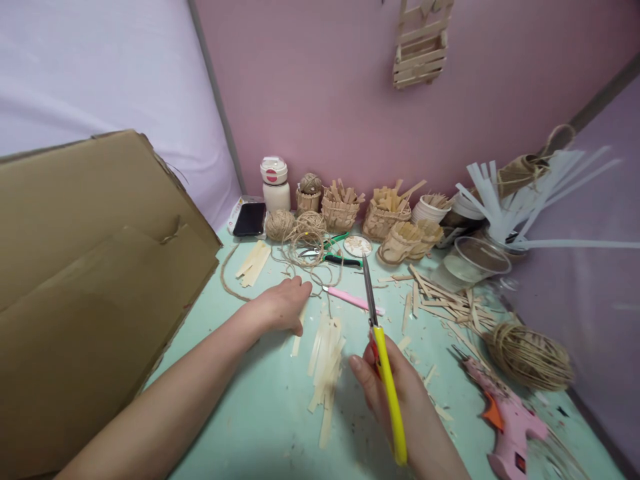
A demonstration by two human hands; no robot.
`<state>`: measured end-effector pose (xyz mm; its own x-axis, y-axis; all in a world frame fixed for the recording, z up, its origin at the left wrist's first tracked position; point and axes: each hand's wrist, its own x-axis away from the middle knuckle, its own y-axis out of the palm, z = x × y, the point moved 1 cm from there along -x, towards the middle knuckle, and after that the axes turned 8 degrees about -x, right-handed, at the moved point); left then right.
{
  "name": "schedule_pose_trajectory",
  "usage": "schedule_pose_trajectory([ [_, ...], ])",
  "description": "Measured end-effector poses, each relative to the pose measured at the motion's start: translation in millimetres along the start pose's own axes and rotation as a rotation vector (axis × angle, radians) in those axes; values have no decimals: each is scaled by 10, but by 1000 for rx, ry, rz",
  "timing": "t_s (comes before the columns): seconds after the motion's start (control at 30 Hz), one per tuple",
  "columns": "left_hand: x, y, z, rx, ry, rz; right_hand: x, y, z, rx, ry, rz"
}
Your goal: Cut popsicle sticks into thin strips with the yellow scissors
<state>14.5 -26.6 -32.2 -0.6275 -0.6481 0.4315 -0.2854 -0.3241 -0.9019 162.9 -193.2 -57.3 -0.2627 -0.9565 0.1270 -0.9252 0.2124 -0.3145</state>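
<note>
My right hand (395,380) is wrapped around yellow-handled scissors (385,380), their dark blades together and pointing away from me. On the left, my left hand (285,303) reaches low over the table, thumb and fingers apart. Just beneath it lies a thin wooden strip (297,345), partly covered by the hand; a firm hold on it does not show. Between my hands several pale wooden strips (326,373) lie in a loose pile. A pink craft knife (353,300) rests beyond them, near green-handled pruning shears (343,260) and tangled twine (307,243).
A large cardboard sheet (100,267) stands at the left. Small baskets of sticks (387,217), a white bottle (276,190) and a phone (250,220) line the back. At right are scattered sticks (450,303), a twine bundle (530,357) and a pink glue gun (510,420).
</note>
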Motion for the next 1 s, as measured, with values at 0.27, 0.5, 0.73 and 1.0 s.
schedule_pose_trajectory([
  [0.27, -9, 19, -15, -36, -95, 12, 19, 9, -15, -8, -33, 17],
  [0.5, -17, 6, 2, -28, -29, -1, 23, 17, -34, -25, -28, 2],
  [0.73, -17, 27, -26, 73, 10, 52, 16, 8, -122, -40, -35, 33],
  [1.0, -41, -11, -15, 496, 169, 89, 22, -7, -180, -90, -27, 46],
])
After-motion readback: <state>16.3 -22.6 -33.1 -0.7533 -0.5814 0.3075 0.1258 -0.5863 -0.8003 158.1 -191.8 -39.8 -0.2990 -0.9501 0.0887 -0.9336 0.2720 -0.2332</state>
